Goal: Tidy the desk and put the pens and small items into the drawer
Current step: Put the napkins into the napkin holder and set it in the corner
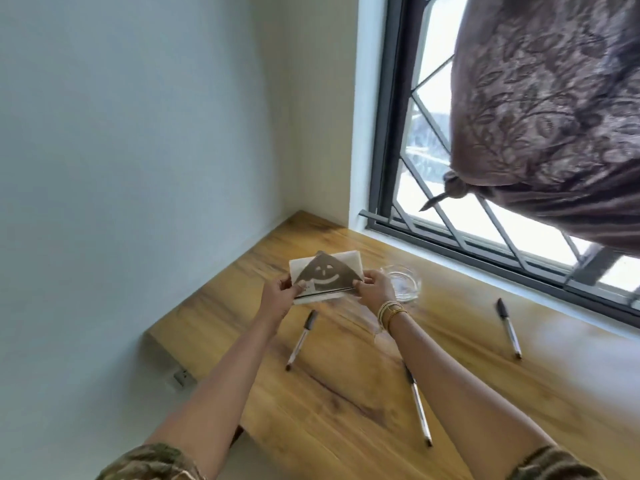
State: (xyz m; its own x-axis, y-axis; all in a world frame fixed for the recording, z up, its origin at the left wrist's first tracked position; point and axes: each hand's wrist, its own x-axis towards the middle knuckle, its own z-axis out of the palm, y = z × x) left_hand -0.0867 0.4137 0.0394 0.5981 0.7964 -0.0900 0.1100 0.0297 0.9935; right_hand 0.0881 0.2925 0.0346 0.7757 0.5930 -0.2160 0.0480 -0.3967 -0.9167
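A triangular metal napkin holder (pixel 325 274) with a smiley cut-out holds white napkins near the desk's far left corner. My left hand (pixel 278 295) pinches its left end and my right hand (pixel 375 289) pinches its right end. Three pens lie on the wooden desk (pixel 332 403): one pen (pixel 302 337) below the holder, a second pen (pixel 419 407) partly hidden under my right forearm, and a third pen (pixel 509 327) toward the window. No drawer is in view.
A clear glass ashtray (pixel 405 284) sits just right of my right hand. A barred window (pixel 429 174) runs along the desk's right side, with a knotted brown curtain (pixel 550 109) hanging over it. A wall socket (pixel 181 376) sits below the desk's left edge.
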